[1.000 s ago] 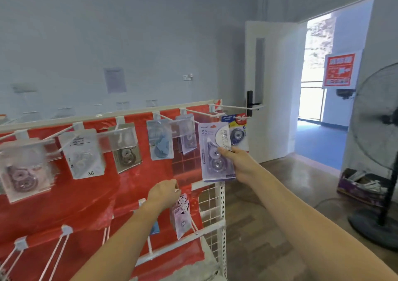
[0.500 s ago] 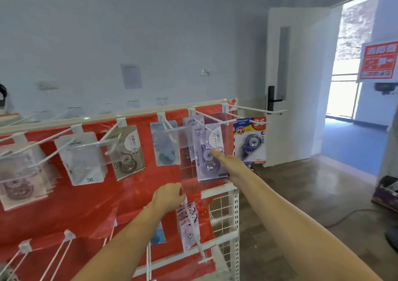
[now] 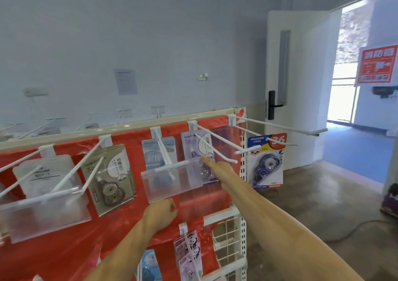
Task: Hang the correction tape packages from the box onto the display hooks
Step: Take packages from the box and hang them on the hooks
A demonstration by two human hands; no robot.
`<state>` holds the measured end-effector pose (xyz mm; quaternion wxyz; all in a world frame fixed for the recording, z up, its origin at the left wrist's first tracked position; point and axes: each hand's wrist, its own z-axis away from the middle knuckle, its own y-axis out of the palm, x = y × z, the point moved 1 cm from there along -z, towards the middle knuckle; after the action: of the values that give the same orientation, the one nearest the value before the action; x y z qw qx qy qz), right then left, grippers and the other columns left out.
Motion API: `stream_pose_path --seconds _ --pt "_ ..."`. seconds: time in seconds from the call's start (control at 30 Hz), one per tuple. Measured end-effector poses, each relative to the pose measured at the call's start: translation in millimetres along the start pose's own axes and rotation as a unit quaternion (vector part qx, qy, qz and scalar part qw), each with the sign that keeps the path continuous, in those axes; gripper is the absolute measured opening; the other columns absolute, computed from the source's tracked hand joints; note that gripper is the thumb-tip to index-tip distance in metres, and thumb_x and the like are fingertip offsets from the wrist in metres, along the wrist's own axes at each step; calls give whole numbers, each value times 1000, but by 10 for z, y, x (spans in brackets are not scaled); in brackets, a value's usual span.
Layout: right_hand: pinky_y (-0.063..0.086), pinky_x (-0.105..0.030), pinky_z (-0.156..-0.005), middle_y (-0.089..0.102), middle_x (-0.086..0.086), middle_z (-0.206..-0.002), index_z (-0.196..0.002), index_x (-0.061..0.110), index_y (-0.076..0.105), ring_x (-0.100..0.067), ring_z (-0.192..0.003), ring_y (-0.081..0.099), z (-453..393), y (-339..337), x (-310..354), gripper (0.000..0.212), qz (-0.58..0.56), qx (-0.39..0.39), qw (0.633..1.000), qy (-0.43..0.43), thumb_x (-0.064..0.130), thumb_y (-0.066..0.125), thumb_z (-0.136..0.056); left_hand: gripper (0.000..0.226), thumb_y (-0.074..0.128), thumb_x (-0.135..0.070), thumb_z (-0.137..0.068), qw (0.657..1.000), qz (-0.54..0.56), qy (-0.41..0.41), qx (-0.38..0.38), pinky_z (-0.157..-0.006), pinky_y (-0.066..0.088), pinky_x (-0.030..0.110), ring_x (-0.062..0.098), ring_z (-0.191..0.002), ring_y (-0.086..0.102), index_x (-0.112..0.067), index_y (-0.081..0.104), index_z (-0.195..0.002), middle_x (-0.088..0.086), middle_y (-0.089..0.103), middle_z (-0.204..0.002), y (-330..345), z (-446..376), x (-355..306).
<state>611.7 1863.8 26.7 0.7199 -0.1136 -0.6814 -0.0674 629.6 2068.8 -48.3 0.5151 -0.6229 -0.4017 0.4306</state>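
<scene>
A lavender correction tape package (image 3: 193,144) hangs far back on a white display hook (image 3: 217,150) of the top row, against the red backing. My right hand (image 3: 216,168) reaches out with straight fingers, and its fingertips touch the front of that package. My left hand (image 3: 160,213) is lower, in front of the red backing, with its fingers curled and nothing visible in it. Other packages hang on neighbouring hooks: a blue one (image 3: 266,162), a light blue one (image 3: 159,151), a grey-green one (image 3: 109,177) and a white one (image 3: 43,173). The box is out of view.
Clear plastic label holders (image 3: 172,179) stick out at the hook tips towards me. A lower row carries a panda-print package (image 3: 189,250) and a blue one (image 3: 149,265). A long bare hook (image 3: 280,126) juts out at the rack's right end. An open door (image 3: 297,86) stands behind it.
My right hand held the lavender package at the hook; now the package hangs far back on the hook and only the fingertips touch it. My left hand stayed low.
</scene>
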Motion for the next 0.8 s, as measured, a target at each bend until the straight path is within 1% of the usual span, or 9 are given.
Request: stream_pose_path --seconds 0.13,0.27,0.4,0.5,0.57,0.63,0.7,0.73,0.8 --pt "37 -26 -82 57 -7 -121 -125 2 56 -18 -98 50 23 31 -60 58 4 5 1000 -9 48 58 -89 27 48 -33 -93 1000 1 -15 4 -89 41 26 20 -112 59 -19 61 -113 1 66 -119 85 -45 68" --pt "49 -29 -78 59 -4 -106 -126 2 51 -18 -90 58 173 2 -218 60 41 45 998 0 49 57 -90 26 49 -33 -93 999 0 -38 14 -87 43 25 20 -111 59 -20 62 -112 1 66 -119 135 36 43" --pt "50 -39 -94 61 -9 -115 -124 2 53 -22 -101 61 345 -147 -477 49 105 73 992 21 34 64 -89 27 49 -33 -92 996 0 -84 14 -87 44 28 25 -111 59 -19 62 -111 6 66 -119 131 292 -67" --pt "48 -31 -80 61 -3 -86 -93 10 63 -17 -80 59 563 -270 -617 18 228 123 966 -3 27 57 -93 30 48 -32 -92 993 -7 -118 11 -88 45 30 27 -112 59 -18 61 -114 8 65 -120 93 625 -195" --pt "40 -27 -72 51 4 -63 -70 16 56 -9 -60 47 699 -315 -664 26 293 140 945 -36 24 54 -95 30 48 -32 -93 990 -12 -138 12 -89 44 31 27 -112 58 -17 61 -116 8 64 -121 64 868 -258" --pt "40 -26 -71 55 1 -66 -73 11 60 -11 -60 49 861 -319 -703 26 336 162 926 -65 22 53 -96 30 47 -31 -94 988 -17 -154 12 -90 45 33 28 -112 58 -16 61 -115 9 63 -121 22 1133 -301" --pt "46 -33 -75 64 -12 -80 -86 1 67 -19 -72 55 1058 -268 -748 27 367 187 907 -84 21 52 -95 30 48 -30 -94 985 -26 -172 12 -91 45 34 29 -112 58 -14 61 -115 10 63 -121 -20 1417 -328" --pt "46 -36 -75 62 -17 -77 -81 0 65 -21 -72 53 1154 -225 -778 28 382 199 898 -94 21 52 -94 30 48 -30 -94 983 -26 -182 12 -91 45 35 29 -112 58 -13 61 -114 11 63 -122 -38 1561 -336" --pt "44 -34 -71 52 -12 -63 -62 9 54 -24 -67 49 1381 -108 -811 33 409 232 873 -128 19 51 -94 30 49 -28 -94 979 -27 -202 10 -92 46 35 29 -113 58 -13 62 -116 12 62 -122 -100 1873 -346"
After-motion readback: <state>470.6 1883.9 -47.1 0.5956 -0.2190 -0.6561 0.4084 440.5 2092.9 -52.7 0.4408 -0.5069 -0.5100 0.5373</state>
